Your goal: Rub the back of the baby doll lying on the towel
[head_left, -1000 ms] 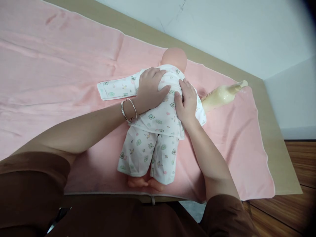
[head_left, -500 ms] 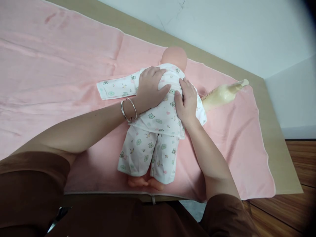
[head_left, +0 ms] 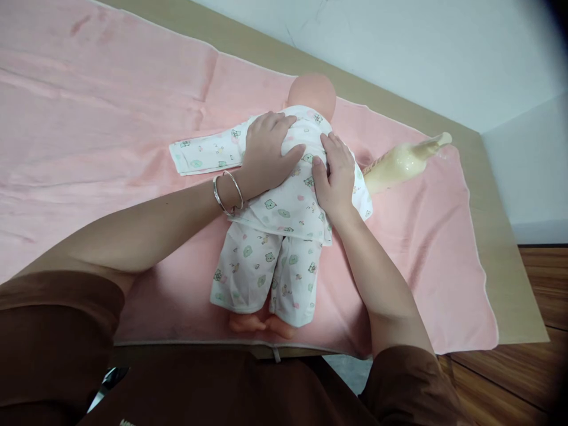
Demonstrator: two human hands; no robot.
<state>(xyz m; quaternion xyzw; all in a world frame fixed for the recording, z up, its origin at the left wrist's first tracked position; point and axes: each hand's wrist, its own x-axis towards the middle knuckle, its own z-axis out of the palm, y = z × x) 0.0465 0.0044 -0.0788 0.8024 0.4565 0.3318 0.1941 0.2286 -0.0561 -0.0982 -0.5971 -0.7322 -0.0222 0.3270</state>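
Observation:
A baby doll (head_left: 293,204) lies on a pink blanket, its bald head (head_left: 313,94) away from me and its feet (head_left: 262,324) towards me; its face is out of sight. It wears a white pajama top and pants with small green and pink prints. My left hand (head_left: 271,155), with two silver bangles at the wrist, rests flat on the doll's upper left side, fingers spread. On the right side of the top lies my right hand (head_left: 336,176), its thumb apart from the fingers. One long sleeve (head_left: 206,154) stretches out to the left.
A cream pump bottle (head_left: 402,164) lies on its side at the doll's right. The pink blanket (head_left: 102,130) covers most of the wooden table (head_left: 501,236). Behind the table stands a white wall (head_left: 399,53), and wooden flooring (head_left: 501,378) shows at lower right.
The camera view has shifted slightly, so everything sits a little higher in the picture. Both hands keep their places on the doll.

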